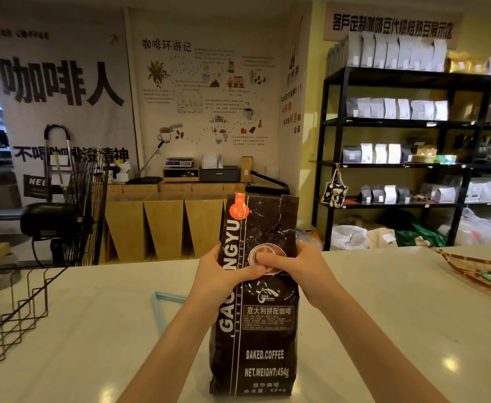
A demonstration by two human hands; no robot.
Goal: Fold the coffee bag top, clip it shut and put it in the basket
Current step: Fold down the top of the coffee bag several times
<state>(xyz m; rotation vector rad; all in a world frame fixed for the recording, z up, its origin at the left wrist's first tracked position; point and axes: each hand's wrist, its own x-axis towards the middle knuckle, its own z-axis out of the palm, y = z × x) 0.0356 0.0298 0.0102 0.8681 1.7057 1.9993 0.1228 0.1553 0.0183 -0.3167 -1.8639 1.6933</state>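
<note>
— How many things are in play?

— One coffee bag (256, 330), standing upright on the white counter (384, 330), its top still unfolded. Two hands grip it about midway up: the left hand (224, 274) wraps the bag's left edge, the right hand (291, 266) its right edge, both thumbs pressed on the front.

— And the clip?

— One pale blue clip (163, 303) lies left of the bag, partly hidden behind the left forearm.

— The basket?

— One black wire basket (14, 312), further left of the bag, cut off by the frame edge. Right of the bag, a woven tray (471, 269) is also cut off.
</note>
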